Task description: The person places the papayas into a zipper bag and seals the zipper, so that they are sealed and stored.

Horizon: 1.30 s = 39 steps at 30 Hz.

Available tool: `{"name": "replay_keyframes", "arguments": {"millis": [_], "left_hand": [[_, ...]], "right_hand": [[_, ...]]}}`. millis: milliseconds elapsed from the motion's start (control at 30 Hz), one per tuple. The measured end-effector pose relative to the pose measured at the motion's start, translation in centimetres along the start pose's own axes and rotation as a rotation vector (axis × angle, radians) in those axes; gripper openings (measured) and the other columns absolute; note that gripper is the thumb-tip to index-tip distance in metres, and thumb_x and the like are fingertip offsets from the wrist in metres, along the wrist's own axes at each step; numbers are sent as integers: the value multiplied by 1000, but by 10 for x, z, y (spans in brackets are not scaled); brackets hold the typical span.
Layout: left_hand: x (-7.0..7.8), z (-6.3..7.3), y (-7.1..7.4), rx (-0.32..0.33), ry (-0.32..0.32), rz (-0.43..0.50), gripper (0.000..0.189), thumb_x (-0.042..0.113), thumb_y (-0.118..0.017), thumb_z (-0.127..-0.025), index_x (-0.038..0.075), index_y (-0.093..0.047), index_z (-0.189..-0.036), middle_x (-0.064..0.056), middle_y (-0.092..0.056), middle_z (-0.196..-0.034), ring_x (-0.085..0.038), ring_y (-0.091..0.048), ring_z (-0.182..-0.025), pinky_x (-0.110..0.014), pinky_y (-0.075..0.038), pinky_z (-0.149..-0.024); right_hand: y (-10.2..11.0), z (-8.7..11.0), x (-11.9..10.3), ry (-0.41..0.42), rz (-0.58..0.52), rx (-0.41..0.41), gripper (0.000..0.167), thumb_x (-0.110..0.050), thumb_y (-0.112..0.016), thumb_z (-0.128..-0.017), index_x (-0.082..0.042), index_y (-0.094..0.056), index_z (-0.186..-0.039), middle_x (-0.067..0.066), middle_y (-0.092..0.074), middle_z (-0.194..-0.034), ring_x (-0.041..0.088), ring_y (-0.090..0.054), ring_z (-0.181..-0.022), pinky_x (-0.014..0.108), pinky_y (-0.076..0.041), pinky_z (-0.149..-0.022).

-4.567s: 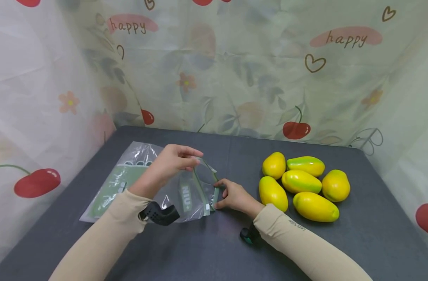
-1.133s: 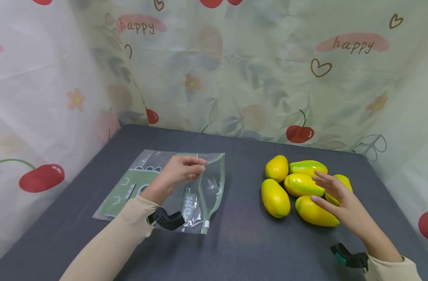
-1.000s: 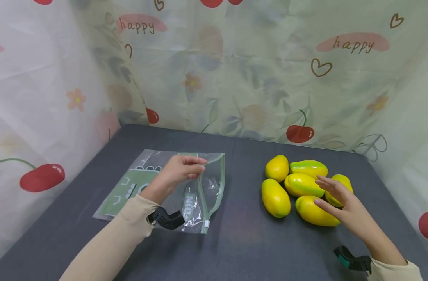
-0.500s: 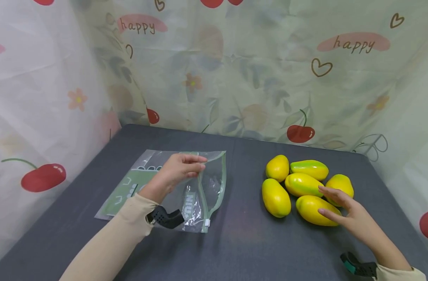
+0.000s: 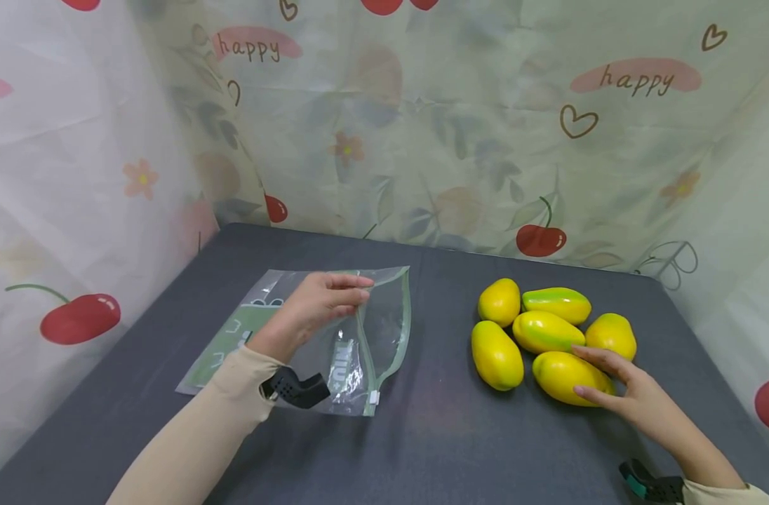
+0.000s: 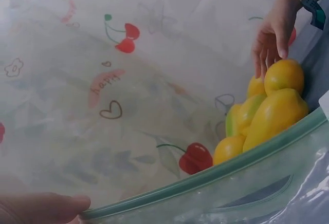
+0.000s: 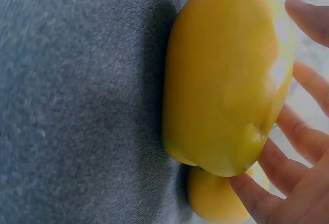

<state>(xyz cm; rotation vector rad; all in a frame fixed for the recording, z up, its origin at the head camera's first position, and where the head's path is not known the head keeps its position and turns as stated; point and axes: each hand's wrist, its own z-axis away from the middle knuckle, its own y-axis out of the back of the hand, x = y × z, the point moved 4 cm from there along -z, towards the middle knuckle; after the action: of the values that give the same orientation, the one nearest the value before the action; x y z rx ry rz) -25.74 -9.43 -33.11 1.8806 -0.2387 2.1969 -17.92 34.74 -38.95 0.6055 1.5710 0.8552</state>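
My left hand (image 5: 315, 308) pinches the upper lip of a clear zipper bag (image 5: 387, 344) with green edging and a green print. Its mouth gapes toward the right, with a white slider (image 5: 375, 398) at the front corner. In the left wrist view the thumb (image 6: 46, 207) sits at the end of the green rim (image 6: 205, 179). My right hand (image 5: 640, 403) is over the front yellow, mango-like fruit (image 5: 558, 379), thumb and fingers spread around it. In the right wrist view the fingertips lie right along the side of this fruit (image 7: 226, 80), which rests on the cloth.
Several more yellow fruits, some with green patches, lie in a close group: one at the near left (image 5: 497, 356), one at the back (image 5: 556, 305) and one at the right (image 5: 612, 337). A dark grey cloth (image 5: 441, 435) covers the table. Printed curtains (image 5: 410, 126) enclose it.
My right hand left the bag's mouth and went right to the fruits, then lowered onto the front one. The left hand keeps holding the bag, whose mouth has lifted slightly.
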Motion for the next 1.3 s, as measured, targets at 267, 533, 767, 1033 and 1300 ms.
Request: {"name": "replay_keyframes", "arguments": {"millis": [267, 533, 767, 1033, 1300], "left_hand": [[3, 1, 0, -12, -15, 39, 38, 6, -64, -92, -7, -58, -127, -7, -61, -117, -7, -60, -86, -20, -52, -80], [4, 2, -1, -11, -19, 47, 36, 5, -64, -91, -6, -60, -126, -10, -61, -118, -7, -60, -85, -20, -53, -79], [5, 3, -2, -29, -32, 40, 37, 5, -64, -92, -7, -59, -126, -5, -62, -113, -7, -60, -85, -20, -52, -79], [5, 2, -2, -28, -31, 50, 36, 4, -63, -92, -8, -58, -126, -3, -63, -108, -7, -60, -85, -20, -52, -78], [5, 3, -1, -23, -22, 49, 36, 5, -64, -92, -7, -59, -125, -7, -62, -113, -7, -60, -86, -20, -52, -78]], "right_hand": [[-2, -2, 5, -22, 30, -35, 66, -37, -71, -87, -10, -47, -141, 14, -48, -142, 9, -43, -122, 13, -39, -88], [-4, -2, 3, -1, 16, -52, 72, -34, -75, -84, -7, -45, -142, 18, -47, -141, 16, -43, -124, 52, -41, -95], [-4, -3, 6, 26, 15, -48, 71, -34, -76, -82, -10, -45, -142, 14, -47, -140, -18, -32, -113, 8, -35, -83], [-8, -4, 6, 9, -13, -86, 81, -31, -79, -80, -7, -38, -146, 23, -42, -144, 48, -36, -127, 64, -35, -94], [-8, -5, 6, 14, 15, -88, 81, -33, -79, -79, -8, -39, -145, 23, -43, -142, 46, -40, -126, 61, -37, -92]]}}
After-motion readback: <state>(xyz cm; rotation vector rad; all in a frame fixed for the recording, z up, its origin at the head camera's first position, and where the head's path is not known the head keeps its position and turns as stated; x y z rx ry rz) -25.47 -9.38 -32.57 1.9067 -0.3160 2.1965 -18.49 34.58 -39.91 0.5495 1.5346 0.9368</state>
